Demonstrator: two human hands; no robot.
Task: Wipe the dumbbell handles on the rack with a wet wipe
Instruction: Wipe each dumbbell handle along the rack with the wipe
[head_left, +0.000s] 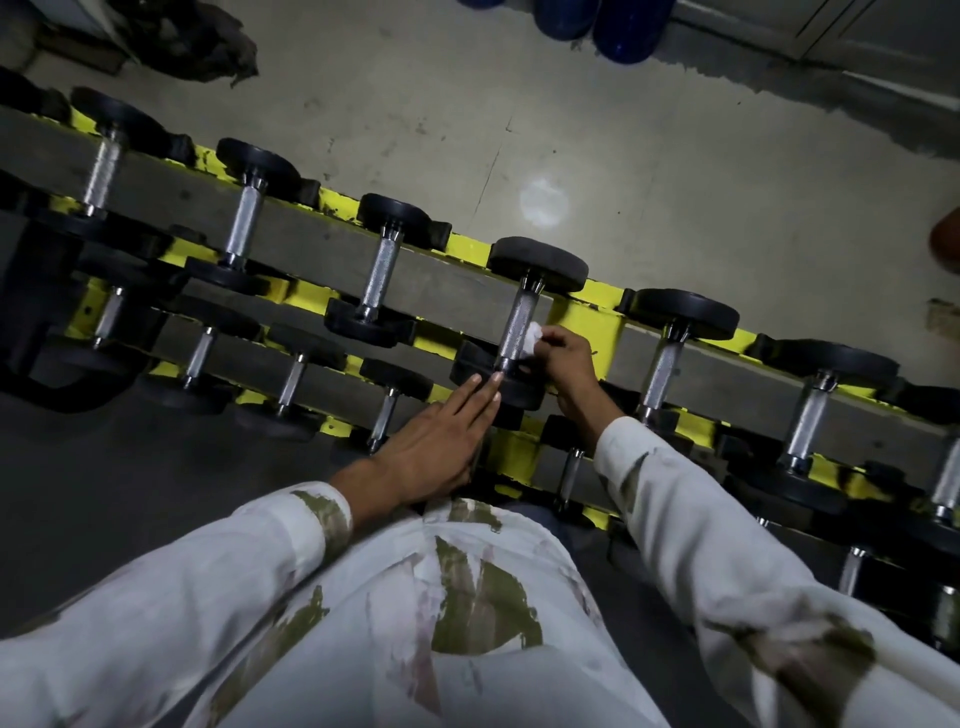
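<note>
A yellow and grey rack (587, 322) runs diagonally across the view with several black dumbbells on its tiers. My right hand (569, 361) pinches a crumpled white wet wipe (531, 339) against the right side of a knurled chrome handle (517, 325) on the top tier. My left hand (441, 441) lies flat with straight fingers, its fingertips touching the near black head (475, 364) of that same dumbbell. Other chrome handles sit to the left (382, 273) and right (664, 366).
Bare concrete floor lies beyond the rack. Blue round objects (618, 26) stand at the top edge, a dark crumpled cloth (202, 41) at top left, and an orange-brown object (948, 239) at the right edge. Lower tiers hold smaller dumbbells.
</note>
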